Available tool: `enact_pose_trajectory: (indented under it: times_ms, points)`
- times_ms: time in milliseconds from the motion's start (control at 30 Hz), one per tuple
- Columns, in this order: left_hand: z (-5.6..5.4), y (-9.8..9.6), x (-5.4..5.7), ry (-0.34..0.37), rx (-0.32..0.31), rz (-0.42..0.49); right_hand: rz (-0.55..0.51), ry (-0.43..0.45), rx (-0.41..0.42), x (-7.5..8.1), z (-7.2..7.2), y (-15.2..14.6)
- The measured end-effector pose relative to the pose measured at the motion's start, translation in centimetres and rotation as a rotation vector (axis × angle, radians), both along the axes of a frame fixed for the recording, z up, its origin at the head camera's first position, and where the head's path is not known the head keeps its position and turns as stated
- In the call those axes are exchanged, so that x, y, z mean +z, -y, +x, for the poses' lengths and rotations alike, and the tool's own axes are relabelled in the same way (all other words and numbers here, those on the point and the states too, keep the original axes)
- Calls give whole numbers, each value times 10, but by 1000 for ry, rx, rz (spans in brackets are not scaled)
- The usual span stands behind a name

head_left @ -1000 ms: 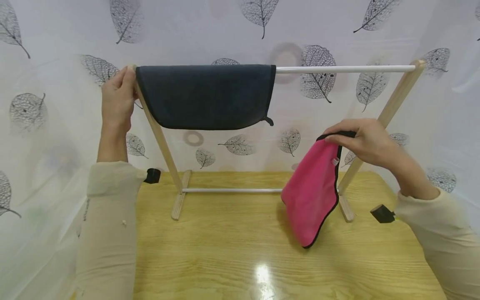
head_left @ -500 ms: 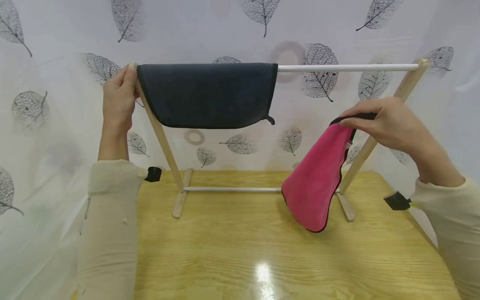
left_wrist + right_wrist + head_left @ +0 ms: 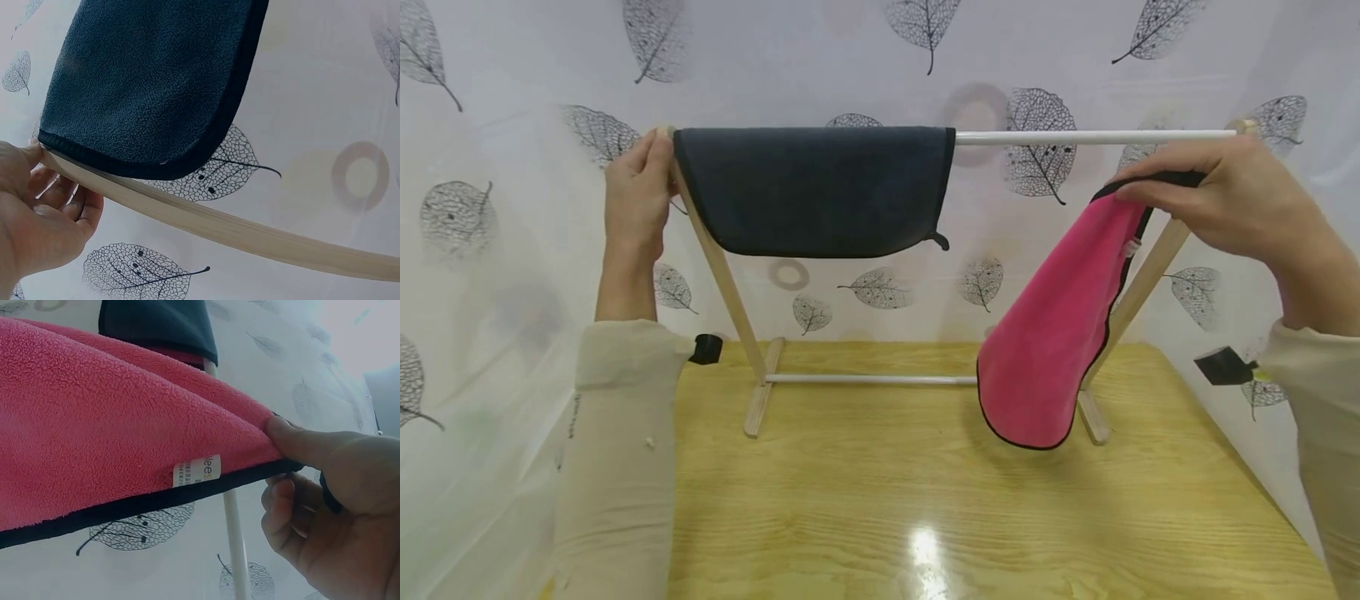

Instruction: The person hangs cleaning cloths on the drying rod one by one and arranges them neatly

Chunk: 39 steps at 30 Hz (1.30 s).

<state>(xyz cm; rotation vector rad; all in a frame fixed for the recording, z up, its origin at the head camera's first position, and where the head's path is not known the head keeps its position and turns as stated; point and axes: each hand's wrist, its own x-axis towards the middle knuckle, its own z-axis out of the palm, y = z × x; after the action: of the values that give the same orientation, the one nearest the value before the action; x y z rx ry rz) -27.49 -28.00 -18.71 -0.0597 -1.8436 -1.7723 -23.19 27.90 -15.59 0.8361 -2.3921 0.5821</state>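
A dark blue-grey towel (image 3: 812,192) with black edging hangs folded over the left part of the rack's white top rod (image 3: 1097,137). My left hand (image 3: 636,192) grips the top of the left wooden post (image 3: 187,215), right at the towel's corner. In my right hand (image 3: 1240,192) a pink towel (image 3: 1052,333) with black edging is pinched by one corner between thumb and fingers. It hangs down in front of the right post, its lower end over the table. A white label (image 3: 197,470) shows near the pinched corner in the right wrist view.
The rack's right post (image 3: 1138,292) leans behind the pink towel, with a wooden foot (image 3: 1093,417) on the table. A lower white rod (image 3: 872,379) joins the posts. The wood-grain table (image 3: 820,508) lies below, and a leaf-print sheet (image 3: 880,50) hangs behind.
My right hand has risen and moved right, lifting the pink towel with it up close to the top rod's right end. The left hand and the dark towel stay in place.
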Motion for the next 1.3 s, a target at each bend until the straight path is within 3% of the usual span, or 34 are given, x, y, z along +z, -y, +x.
enact_pose_trajectory:
  times_ms: [100, 233, 467, 767, 1067, 1300]
  points:
    - [0, 0, 0, -4, 0, -9, 22, -47, 66, 6, -2, -2]
    - [1, 0, 0, 0, 4, -23, 42, -23, 71, 14, -3, -3]
    - [1, 0, 0, -3, 3, -25, 65, -14, -19, 31, -9, -7]
    - [0, 0, 0, -7, -10, -2, 31, -70, -22, 47, -19, -11]
    - [1, -1, 1, 4, -5, -9, -10, -110, -52, 65, -36, -16]
    - [2, 0, 0, -26, -7, -22, -19, -227, 30, 77, -55, -23]
